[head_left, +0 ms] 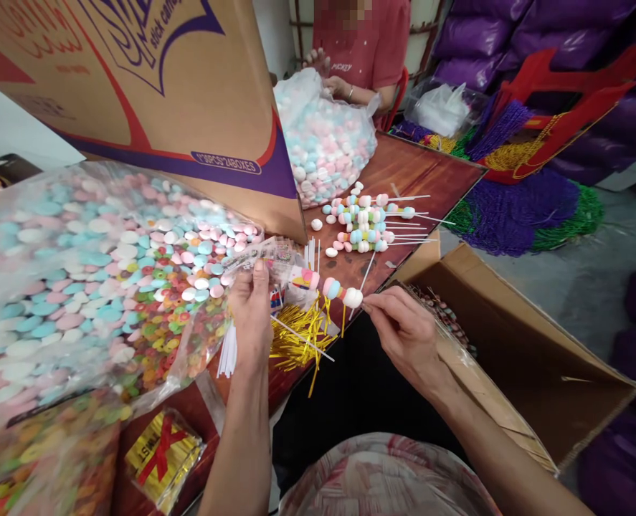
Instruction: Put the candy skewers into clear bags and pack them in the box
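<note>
My left hand [252, 304] is closed, thumb on top, on a clear printed plastic sleeve [279, 261]. Fingertips pinched, my right hand [406, 326] grips the end of a candy skewer [333, 289] strung with pink, blue and white marshmallows. The skewer's far end is inside or against the sleeve's mouth; I cannot tell how deep. Under the hands lie a bunch of gold twist ties [301, 337] and some white sticks [228, 351]. Finished-looking marshmallow skewers [363, 229] are piled on the table beyond, with a few loose marshmallows beside them.
A big bag of marshmallows and gummy rings [81, 279] covers the left side. Behind it stands a tall printed carton [188, 93]. An open cardboard box [511, 344] sits at right. A co-worker [363, 50] sits across, behind another marshmallow bag [328, 147]. A red stool [559, 100] holds beads.
</note>
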Available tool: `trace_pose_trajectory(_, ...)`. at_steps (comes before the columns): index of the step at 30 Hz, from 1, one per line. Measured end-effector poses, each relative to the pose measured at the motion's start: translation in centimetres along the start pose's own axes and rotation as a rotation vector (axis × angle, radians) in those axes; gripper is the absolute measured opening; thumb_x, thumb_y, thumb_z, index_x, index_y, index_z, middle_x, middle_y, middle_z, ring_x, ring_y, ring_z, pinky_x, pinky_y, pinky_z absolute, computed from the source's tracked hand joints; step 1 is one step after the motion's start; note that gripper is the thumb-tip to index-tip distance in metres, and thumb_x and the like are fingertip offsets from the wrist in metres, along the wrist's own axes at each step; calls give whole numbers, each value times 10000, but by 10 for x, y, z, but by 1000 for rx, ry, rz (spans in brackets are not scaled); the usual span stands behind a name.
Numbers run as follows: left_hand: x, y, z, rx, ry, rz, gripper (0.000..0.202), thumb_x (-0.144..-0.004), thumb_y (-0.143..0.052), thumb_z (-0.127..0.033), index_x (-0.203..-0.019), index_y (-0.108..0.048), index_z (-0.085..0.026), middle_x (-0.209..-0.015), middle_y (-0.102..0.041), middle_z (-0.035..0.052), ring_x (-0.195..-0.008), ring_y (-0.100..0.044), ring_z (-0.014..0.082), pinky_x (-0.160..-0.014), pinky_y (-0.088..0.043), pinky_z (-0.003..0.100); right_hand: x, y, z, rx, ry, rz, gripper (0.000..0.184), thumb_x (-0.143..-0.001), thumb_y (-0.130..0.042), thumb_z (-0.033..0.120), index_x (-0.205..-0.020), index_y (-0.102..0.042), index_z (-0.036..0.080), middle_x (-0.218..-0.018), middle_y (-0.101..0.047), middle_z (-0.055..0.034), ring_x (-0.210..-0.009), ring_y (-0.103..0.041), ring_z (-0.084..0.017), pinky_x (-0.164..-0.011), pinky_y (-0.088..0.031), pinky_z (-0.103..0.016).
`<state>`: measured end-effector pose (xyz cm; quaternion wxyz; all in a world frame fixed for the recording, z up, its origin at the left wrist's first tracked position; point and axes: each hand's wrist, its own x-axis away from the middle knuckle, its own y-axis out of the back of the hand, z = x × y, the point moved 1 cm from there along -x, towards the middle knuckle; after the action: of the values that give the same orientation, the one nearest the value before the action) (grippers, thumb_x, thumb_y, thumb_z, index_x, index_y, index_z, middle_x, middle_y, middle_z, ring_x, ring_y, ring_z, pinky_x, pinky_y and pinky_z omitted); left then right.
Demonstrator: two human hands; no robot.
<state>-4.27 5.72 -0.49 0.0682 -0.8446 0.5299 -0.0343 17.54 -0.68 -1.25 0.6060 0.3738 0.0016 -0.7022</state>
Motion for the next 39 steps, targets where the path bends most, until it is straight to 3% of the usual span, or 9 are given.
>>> trace_pose_trajectory(4,6,-13,5,199,157,35,396,-717,-753,-521,-774,-544,-190,-690,-622,-17,-593,-607,107,-588,-482,229,1,-5,0,2,-23,45,123,-962,-543,182,-958,-665,200,-788,-560,-18,-676,-530,-123,-633,-427,-246)
trace_pose_trajectory(10,17,-23,17,95,30,-19,368,-814,-661,-530,-757,-525,-193,-661,-578,-35,-588,-597,87,-599,-512,215,1,-5,3,219,76,133,192,-981,-494,171,-939,-682,179,-728,-485,-1,-590,-463,-100,-553,-356,-224)
trace_pose_trajectory(15,25,-31,16,131,50,-25,378,-825,-654,-526,-752,-483,-197,-647,-549,-52,-562,-600,83,-589,-523,218,2,-12,5,250,11,100,213,-990,-476,176,-913,-674,167,-738,-511,-9,-601,-488,-99,-567,-363,-215)
trace_pose_trajectory(19,30,-35,16,216,144,0,366,-818,-670,-518,-799,-483,-203,-667,-586,-44,-570,-610,87,-604,-528,230,4,-17,6,431,107,47,219,-984,-481,166,-904,-685,169,-698,-511,-4,-568,-460,-96,-545,-328,-227)
trace_pose_trajectory(23,34,-39,15,313,219,47,340,-758,-771,-406,-809,-515,-188,-734,-649,-7,-627,-644,102,-615,-517,224,5,-17,8,558,182,5,217,-967,-506,149,-854,-688,183,-659,-507,4,-553,-421,-97,-553,-306,-243)
trace_pose_trajectory(26,37,-44,16,423,219,55,284,-775,-767,-344,-862,-545,-188,-858,-704,31,-790,-701,140,-739,-538,260,7,-18,10,454,113,54,227,-977,-489,171,-856,-680,183,-682,-509,1,-558,-430,-93,-548,-317,-232)
trace_pose_trajectory(29,40,-48,20,508,189,14,261,-801,-745,-328,-912,-540,-210,-952,-719,29,-952,-706,166,-877,-527,307,10,-19,12,233,-48,88,216,-980,-478,190,-893,-676,187,-725,-520,-5,-599,-468,-99,-560,-350,-220)
trace_pose_trajectory(35,43,-51,24,511,215,74,319,-796,-745,-388,-932,-497,-240,-974,-728,16,-1000,-707,189,-898,-528,338,9,-21,5,-121,-301,119,203,-951,-524,235,-825,-676,189,-737,-568,-7,-672,-516,-130,-624,-398,-249)
trace_pose_trajectory(39,44,-51,24,419,277,154,324,-781,-753,-407,-885,-520,-208,-914,-728,36,-956,-721,211,-868,-544,361,3,-18,-2,-193,-364,174,190,-927,-546,249,-805,-677,186,-724,-604,-5,-666,-538,-137,-622,-410,-250)
